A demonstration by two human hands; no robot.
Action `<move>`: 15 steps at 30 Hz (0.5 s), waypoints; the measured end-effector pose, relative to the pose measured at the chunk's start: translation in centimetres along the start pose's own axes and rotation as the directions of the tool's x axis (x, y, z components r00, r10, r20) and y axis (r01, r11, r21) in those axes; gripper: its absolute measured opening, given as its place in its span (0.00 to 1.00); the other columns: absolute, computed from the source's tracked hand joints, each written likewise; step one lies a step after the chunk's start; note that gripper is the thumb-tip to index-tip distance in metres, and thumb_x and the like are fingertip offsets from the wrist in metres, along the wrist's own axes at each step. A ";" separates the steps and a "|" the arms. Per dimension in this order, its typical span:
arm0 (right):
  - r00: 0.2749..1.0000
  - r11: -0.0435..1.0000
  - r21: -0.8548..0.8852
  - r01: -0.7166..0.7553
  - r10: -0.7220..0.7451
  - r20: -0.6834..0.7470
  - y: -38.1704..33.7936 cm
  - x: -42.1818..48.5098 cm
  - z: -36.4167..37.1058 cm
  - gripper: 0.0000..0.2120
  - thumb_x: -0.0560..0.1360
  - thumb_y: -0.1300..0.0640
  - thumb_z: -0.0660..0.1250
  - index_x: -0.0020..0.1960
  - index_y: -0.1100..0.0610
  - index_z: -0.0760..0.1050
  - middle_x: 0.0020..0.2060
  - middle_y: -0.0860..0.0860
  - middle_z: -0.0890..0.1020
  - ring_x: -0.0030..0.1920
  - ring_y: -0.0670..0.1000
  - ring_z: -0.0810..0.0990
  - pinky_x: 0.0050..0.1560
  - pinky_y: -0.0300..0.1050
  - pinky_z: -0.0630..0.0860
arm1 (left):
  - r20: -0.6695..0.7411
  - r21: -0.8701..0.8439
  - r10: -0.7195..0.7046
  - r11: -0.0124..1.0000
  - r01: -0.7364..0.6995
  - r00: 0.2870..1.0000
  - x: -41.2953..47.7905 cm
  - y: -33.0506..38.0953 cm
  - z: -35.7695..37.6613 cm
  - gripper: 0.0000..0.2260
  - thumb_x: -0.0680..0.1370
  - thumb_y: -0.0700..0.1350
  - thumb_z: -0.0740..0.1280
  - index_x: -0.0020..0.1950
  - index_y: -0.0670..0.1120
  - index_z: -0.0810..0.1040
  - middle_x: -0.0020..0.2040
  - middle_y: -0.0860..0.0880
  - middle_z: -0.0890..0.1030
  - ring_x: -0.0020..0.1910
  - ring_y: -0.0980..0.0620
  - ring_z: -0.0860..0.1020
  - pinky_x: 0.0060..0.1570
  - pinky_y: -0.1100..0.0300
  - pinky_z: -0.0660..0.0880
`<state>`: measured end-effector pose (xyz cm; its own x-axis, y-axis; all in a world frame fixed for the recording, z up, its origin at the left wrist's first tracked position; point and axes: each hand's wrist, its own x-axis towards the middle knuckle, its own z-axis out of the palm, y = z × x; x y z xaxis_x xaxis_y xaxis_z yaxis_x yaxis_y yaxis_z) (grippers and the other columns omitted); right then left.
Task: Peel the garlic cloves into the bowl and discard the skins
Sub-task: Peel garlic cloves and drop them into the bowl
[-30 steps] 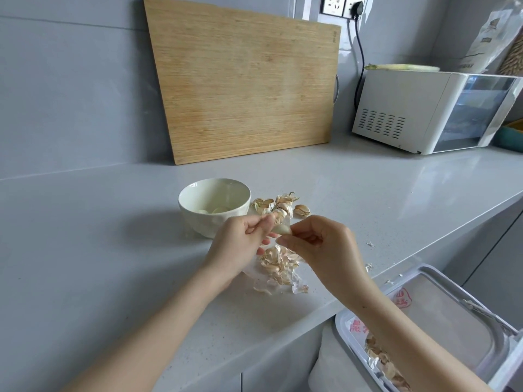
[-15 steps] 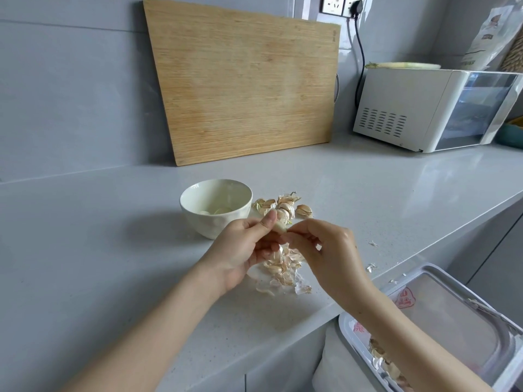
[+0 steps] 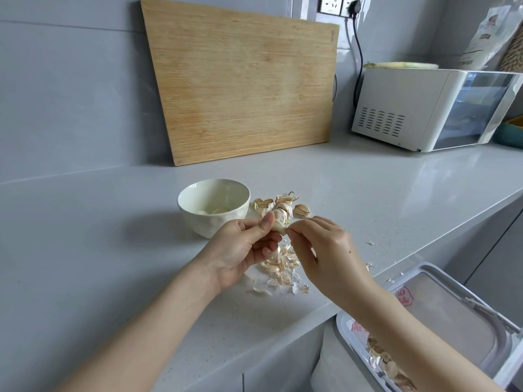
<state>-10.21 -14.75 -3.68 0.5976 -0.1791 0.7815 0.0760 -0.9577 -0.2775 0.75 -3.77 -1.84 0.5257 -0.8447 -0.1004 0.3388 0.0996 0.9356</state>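
Closely, left hand (image 3: 240, 250) grip pinching smooth pale garlic clove (image 3: 278, 227), right hand (image 3: 325, 250) grip pinching its papery skin (image 3: 286, 229)

left hand (image 3: 240, 250) thumb higher on garlic clove (image 3: 279, 227), right hand (image 3: 325, 250) fingers looser

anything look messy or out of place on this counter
Yes: loose garlic skins lie heaped on the counter beneath the left hand and right hand peeling a clove, and stray flakes sit near its front edge, not in the bin below.
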 end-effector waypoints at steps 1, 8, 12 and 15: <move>1.000 0.999 -0.033 0.026 -0.026 -0.003 0.0 0.0 0.0 0.14 0.76 0.59 0.58 0.36 0.63 0.74 0.27 0.51 0.72 0.29 0.50 0.68 0.33 0.38 0.66 | 0.008 0.002 0.000 1.000 0.000 1.000 0.0 0.0 0.0 0.13 0.75 0.44 0.64 0.37 0.38 0.81 0.28 0.48 0.77 0.25 0.57 0.74 0.26 0.69 0.73; 0.994 0.995 0.030 -0.092 0.094 -0.064 0.9 0.4 0.2 0.07 0.71 0.64 0.63 0.34 0.63 0.73 0.28 0.46 0.69 0.31 0.46 0.65 0.34 0.32 0.64 | 0.092 0.116 -0.016 0.993 0.005 0.996 -0.1 0.1 -0.4 0.13 0.69 0.47 0.66 0.40 0.38 0.82 0.32 0.47 0.80 0.29 0.55 0.77 0.31 0.67 0.76; 0.963 0.962 0.022 -0.270 0.270 0.016 1.5 0.6 -0.6 0.07 0.71 0.66 0.66 0.34 0.64 0.74 0.25 0.53 0.73 0.27 0.49 0.66 0.30 0.35 0.64 | 0.131 0.123 0.011 0.992 -0.028 0.991 -0.1 0.3 -0.7 0.10 0.67 0.44 0.68 0.43 0.39 0.83 0.34 0.47 0.81 0.32 0.56 0.78 0.35 0.67 0.76; 0.893 0.913 -0.051 -0.405 0.407 0.193 1.7 0.2 -1.0 0.10 0.75 0.62 0.65 0.36 0.64 0.76 0.26 0.54 0.77 0.23 0.46 0.66 0.27 0.33 0.64 | 0.087 0.107 0.074 0.991 -0.083 0.993 0.0 0.3 -0.8 0.12 0.65 0.40 0.70 0.47 0.40 0.81 0.37 0.47 0.82 0.35 0.55 0.80 0.37 0.66 0.78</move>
<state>-10.74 -16.58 -3.47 0.7184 -0.5064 0.4769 -0.2136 -0.8131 -0.5415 1.48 -3.33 -1.86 0.4794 -0.8776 -0.0011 0.2082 0.1125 0.9716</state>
